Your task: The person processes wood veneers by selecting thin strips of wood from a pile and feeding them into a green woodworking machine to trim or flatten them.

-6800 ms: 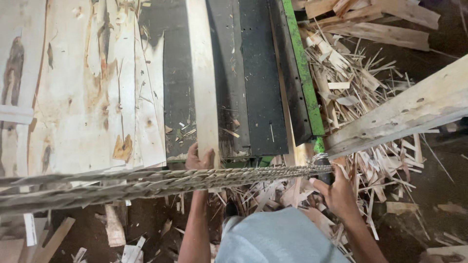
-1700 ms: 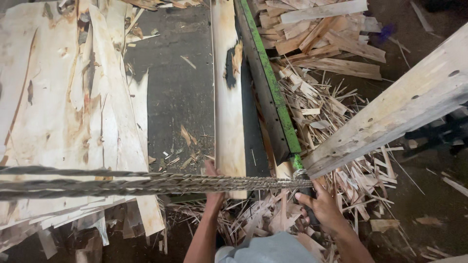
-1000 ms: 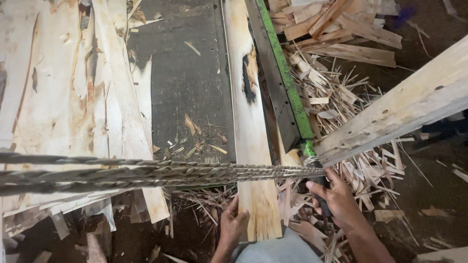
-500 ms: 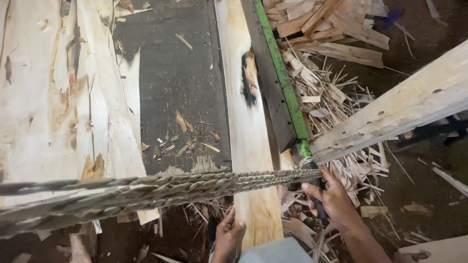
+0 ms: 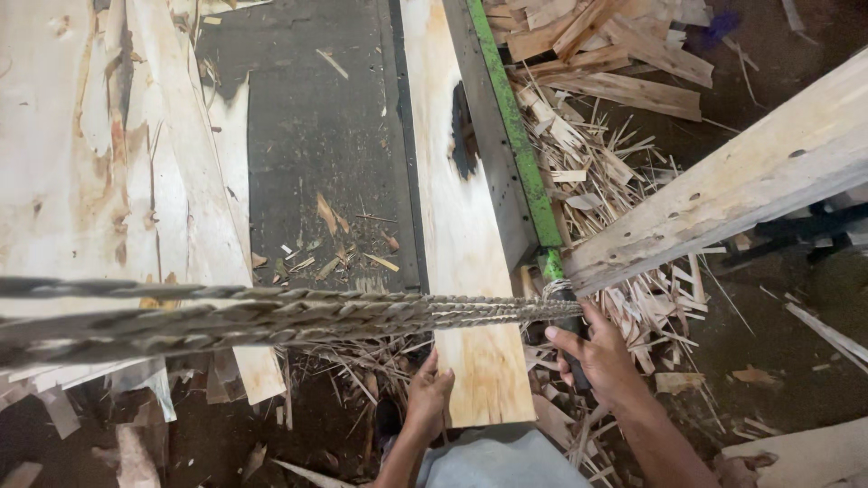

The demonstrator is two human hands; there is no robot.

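- The left hand [image 5: 427, 395] pinches the near left edge of a long veneer strip [image 5: 461, 244], fingers closed on it. The strip lies lengthwise on the dark conveyor bed [image 5: 316, 136], hard against the green rail [image 5: 515, 136], with its near end hanging past the bed toward the person.
- The right hand [image 5: 597, 357] is wrapped shut around a dark handle [image 5: 575, 361] just below the rail's near end, touching the twisted rope [image 5: 271, 312] that crosses above the bed.
- The strip looks thin, and it has a dark burnt-looking hole [image 5: 463, 145] farther up. A sideways tug could split it there.
- The left fingers sit just under the rope, so lifting the strip could drag it against the strands and catch the knuckles.
- Splintered edges and loose slivers [image 5: 615, 181] piled beside the rail could stab bare skin.
- A ragged wide veneer sheet [image 5: 99, 163] lies on the left, well apart from the strip. Scraps [image 5: 334, 235] between them could jam under the strip's edge.
- A pale timber beam [image 5: 741, 181] angles in close over the right hand, leaving little room to move.
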